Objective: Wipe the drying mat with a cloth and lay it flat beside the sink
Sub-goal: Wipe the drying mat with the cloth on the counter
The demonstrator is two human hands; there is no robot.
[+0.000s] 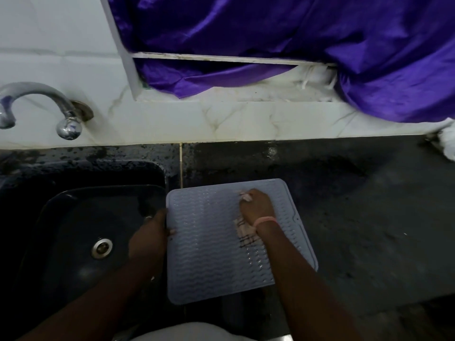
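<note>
Dark stone counter [344,217] spreads out to the right of both hands and away from them, wet-looking and blotchy, and that bare stretch is where the mat looks bound to end up. On the far side of the left hand [147,238] sits the sink [73,242], a black basin with its drain just off that hand's knuckles.

Between the two hands lies the mat [209,242], pale grey and ribbed, its left edge at the sink's rim and its near edge seeming to overhang the counter front towards the person. Its long axis runs away from the body, tilted slightly so the far end leans right. It looks close to flat, though I cannot tell whether the left edge is lifted a little.

The left hand grips that left edge, thumb on top and fingers curled under, steadying it. The right hand [257,206] is on the upper right part of the mat, fingers bunched round a pale cloth [243,230] with dark checked lines, which pokes out beyond the fingertips and trails back under the wrist.

By my reckoning the wiping is under way, with the half nearer the left hand yet to cover; the right hand has the reach for it, pulling leftwards across the ribs while the left holds firm.
</note>
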